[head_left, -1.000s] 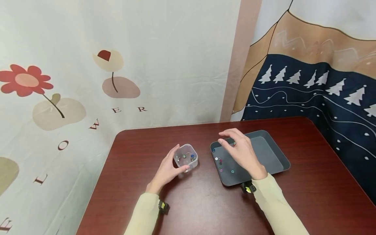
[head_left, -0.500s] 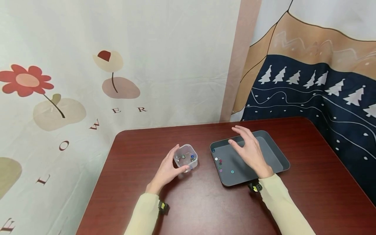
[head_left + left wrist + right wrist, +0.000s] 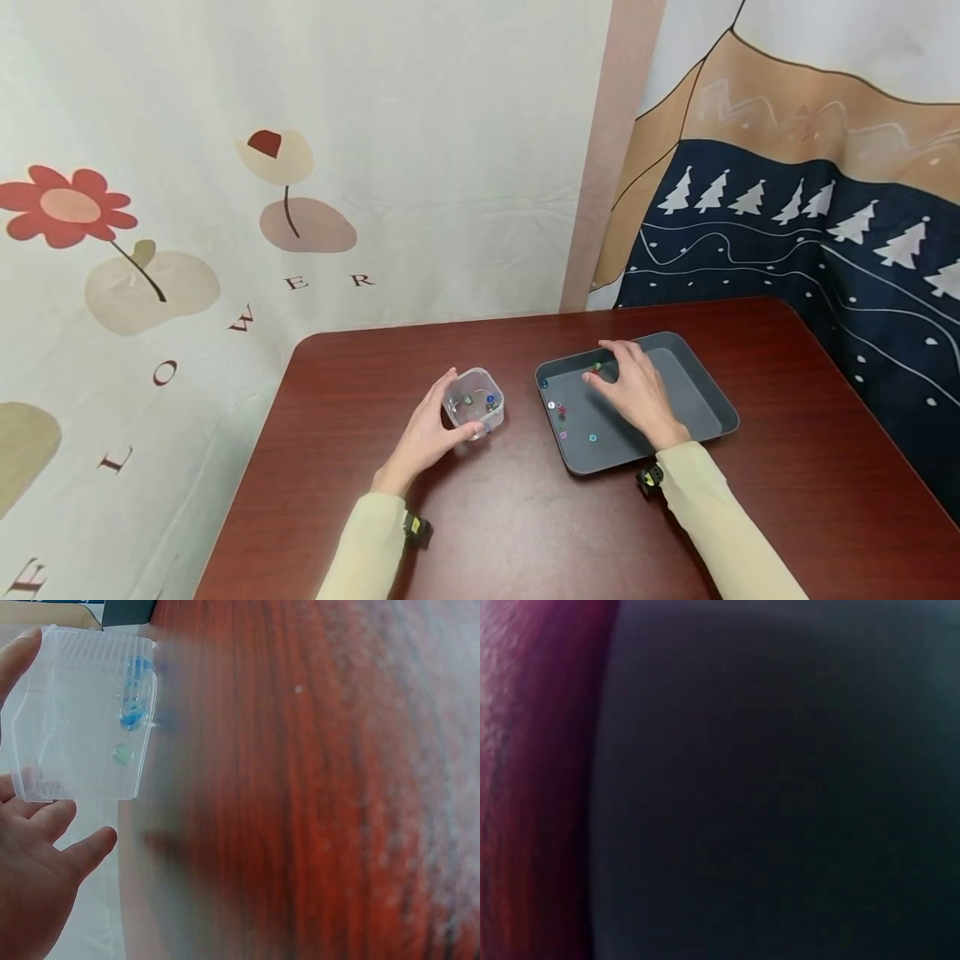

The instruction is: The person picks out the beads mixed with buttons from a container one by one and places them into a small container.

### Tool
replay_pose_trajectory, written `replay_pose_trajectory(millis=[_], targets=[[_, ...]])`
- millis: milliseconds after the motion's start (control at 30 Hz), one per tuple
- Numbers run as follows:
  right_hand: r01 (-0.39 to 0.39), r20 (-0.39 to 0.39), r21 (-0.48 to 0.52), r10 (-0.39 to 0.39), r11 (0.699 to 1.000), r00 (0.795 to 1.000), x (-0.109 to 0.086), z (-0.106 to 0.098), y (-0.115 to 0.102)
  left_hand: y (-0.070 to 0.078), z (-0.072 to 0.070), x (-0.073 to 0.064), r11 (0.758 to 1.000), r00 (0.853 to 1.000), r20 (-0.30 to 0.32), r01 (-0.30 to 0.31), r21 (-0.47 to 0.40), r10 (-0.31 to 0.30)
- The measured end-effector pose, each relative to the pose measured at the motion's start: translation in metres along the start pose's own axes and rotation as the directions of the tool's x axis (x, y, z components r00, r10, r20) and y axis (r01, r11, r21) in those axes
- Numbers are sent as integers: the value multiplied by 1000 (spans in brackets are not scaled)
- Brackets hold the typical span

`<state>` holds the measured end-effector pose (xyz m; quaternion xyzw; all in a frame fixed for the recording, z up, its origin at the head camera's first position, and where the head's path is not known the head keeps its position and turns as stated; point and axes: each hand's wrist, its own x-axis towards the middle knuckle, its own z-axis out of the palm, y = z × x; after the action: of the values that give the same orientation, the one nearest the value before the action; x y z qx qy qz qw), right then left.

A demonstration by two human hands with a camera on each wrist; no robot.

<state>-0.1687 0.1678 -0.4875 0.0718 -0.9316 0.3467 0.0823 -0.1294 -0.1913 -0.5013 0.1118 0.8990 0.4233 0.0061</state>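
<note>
In the head view my left hand (image 3: 420,440) grips a small clear plastic container (image 3: 483,380) by its sides, thumb in front and fingers behind. Inside it lie a few small beads, among them a green bead (image 3: 468,400) and a blue bead (image 3: 491,400). The left wrist view shows the container's (image 3: 82,712) see-through wall with blue and green beads behind it. My right hand (image 3: 639,393) is over the dark grey tray (image 3: 690,392), thumb and fingers apart. A green bead (image 3: 597,367) shows in the gap between them, near the tray's far wall.
Several small coloured beads lie along the tray's left side, including a white bead (image 3: 551,405) and a teal ring bead (image 3: 592,437). Both containers are on a reddish-brown table (image 3: 360,417). Printed curtains (image 3: 450,167) hang behind it. The right wrist view is dark and blurred.
My right hand has moved right over the tray, then its fingers have come down toward the green bead near the far wall. My left hand and the clear container have stayed in place.
</note>
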Motion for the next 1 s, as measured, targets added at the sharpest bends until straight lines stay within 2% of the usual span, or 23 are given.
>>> replay_pose_trajectory(millis=[100, 367, 767, 1000], targets=[[-11, 0, -46, 11, 999, 1000, 1, 4, 2, 0, 0, 0, 1000, 1000, 1, 3, 2, -3], [18, 29, -121, -15, 993, 999, 3, 5, 2, 0, -1, 0, 1000, 1000, -1, 1, -1, -1], [56, 132, -125, -39, 991, 991, 7, 9, 10, -1, 1, -1, 1000, 1000, -8, 0, 5, 0], [85, 142, -148, -64, 985, 988, 9, 10, 15, 0, 0, 0, 1000, 1000, -17, -9, 11, 9]])
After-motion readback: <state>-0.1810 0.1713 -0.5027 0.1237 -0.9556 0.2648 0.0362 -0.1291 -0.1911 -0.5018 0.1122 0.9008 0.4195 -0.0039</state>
